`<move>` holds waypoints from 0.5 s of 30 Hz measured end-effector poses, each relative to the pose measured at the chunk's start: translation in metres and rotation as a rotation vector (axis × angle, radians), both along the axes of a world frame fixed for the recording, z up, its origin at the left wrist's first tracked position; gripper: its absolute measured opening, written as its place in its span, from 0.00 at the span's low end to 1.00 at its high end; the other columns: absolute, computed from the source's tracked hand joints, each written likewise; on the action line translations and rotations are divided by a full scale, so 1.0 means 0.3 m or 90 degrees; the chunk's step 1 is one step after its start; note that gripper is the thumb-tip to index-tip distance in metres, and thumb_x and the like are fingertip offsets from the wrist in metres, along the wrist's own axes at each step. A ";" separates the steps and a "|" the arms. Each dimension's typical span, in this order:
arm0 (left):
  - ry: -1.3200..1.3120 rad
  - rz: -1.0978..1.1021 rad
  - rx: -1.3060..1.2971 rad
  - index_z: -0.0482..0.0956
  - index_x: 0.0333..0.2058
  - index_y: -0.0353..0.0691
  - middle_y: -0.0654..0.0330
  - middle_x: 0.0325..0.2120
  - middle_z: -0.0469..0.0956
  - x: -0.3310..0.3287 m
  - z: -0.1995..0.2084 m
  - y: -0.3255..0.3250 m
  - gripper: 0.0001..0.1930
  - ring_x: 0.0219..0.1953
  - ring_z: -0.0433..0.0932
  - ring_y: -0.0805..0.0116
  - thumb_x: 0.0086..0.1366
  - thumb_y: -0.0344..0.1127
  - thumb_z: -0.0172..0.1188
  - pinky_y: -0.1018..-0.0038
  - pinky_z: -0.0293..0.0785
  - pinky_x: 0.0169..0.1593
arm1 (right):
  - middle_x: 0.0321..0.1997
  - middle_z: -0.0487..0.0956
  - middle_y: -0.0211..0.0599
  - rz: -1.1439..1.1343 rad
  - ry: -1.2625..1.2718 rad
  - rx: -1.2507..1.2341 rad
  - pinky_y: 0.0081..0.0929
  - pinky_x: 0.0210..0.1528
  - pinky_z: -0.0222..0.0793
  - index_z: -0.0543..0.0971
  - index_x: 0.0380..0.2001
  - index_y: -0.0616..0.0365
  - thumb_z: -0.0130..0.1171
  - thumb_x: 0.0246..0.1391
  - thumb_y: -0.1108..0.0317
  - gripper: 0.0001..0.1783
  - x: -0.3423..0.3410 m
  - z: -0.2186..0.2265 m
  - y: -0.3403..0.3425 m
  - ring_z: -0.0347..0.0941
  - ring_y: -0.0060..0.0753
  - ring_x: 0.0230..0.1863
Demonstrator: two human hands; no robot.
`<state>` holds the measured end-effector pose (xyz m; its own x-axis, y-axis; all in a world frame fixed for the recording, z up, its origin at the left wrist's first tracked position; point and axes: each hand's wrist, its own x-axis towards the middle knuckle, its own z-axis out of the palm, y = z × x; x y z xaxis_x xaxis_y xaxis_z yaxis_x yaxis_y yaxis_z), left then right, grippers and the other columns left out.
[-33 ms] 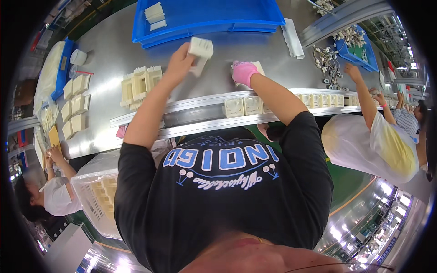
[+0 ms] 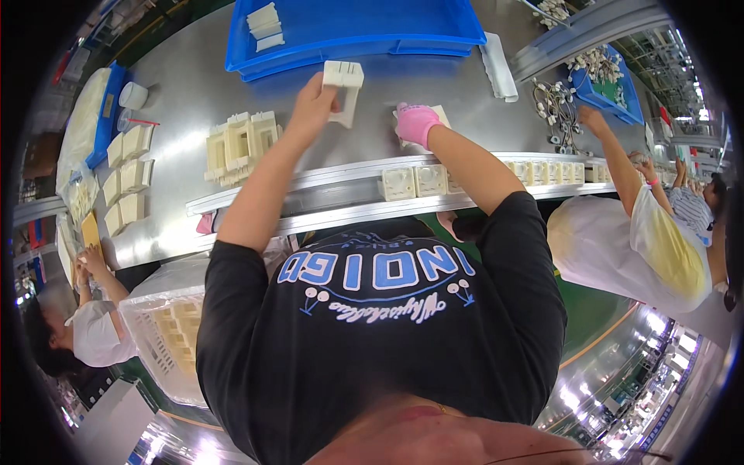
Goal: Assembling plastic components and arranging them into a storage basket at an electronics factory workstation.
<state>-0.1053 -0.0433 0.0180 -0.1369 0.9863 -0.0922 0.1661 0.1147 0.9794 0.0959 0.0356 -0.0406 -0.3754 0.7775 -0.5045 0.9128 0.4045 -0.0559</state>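
My bare left hand [image 2: 311, 107] grips a cream plastic housing [image 2: 345, 75], a hollow frame with slots in its top end, lifted over the metal table near the blue tray. My right hand [image 2: 417, 124], in a pink glove, is closed over a flat white plastic part [image 2: 442, 116] on the table; most of that part is hidden under the glove. Several similar cream housings [image 2: 242, 143] stand grouped on the table beside my left forearm. Below my right hand, a row of square cream units [image 2: 398, 184] sits along the rail.
A large blue tray [image 2: 356, 48] with a few white pieces lies at the far side. Stacked cream parts [image 2: 129, 178] and a white cup [image 2: 133, 96] stand at left. Cables [image 2: 555, 112] lie at right, near a co-worker's hand [image 2: 595, 121]. A white crate [image 2: 167, 333] is at lower left.
The housing in my left hand has turned slightly, showing more of its open frame. My left forearm has shifted a little to the right. My right hand stays in place.
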 end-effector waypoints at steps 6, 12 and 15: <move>-0.305 0.060 -0.096 0.64 0.43 0.41 0.62 0.33 0.70 0.112 -0.170 0.026 0.13 0.36 0.70 0.71 0.61 0.40 0.45 0.74 0.69 0.38 | 0.21 0.74 0.40 -0.095 0.514 -0.072 0.24 0.22 0.64 0.69 0.28 0.64 0.55 0.41 0.61 0.16 0.057 0.214 -0.028 0.72 0.29 0.23; -0.287 -0.008 -0.098 0.59 0.45 0.44 0.61 0.35 0.69 0.173 -0.095 -0.026 0.16 0.37 0.71 0.71 0.64 0.45 0.40 0.71 0.72 0.34 | 0.16 0.72 0.34 -0.209 0.636 -0.321 0.16 0.18 0.61 0.71 0.22 0.63 0.53 0.45 0.58 0.16 0.017 0.330 -0.143 0.68 0.17 0.19; -0.292 -0.062 -0.032 0.56 0.45 0.40 0.56 0.38 0.67 0.176 -0.076 -0.045 0.17 0.37 0.71 0.69 0.65 0.45 0.37 0.75 0.75 0.29 | 0.20 0.74 0.41 -0.187 0.662 -0.091 0.28 0.23 0.65 0.71 0.25 0.62 0.51 0.46 0.60 0.14 -0.023 0.257 -0.170 0.72 0.34 0.21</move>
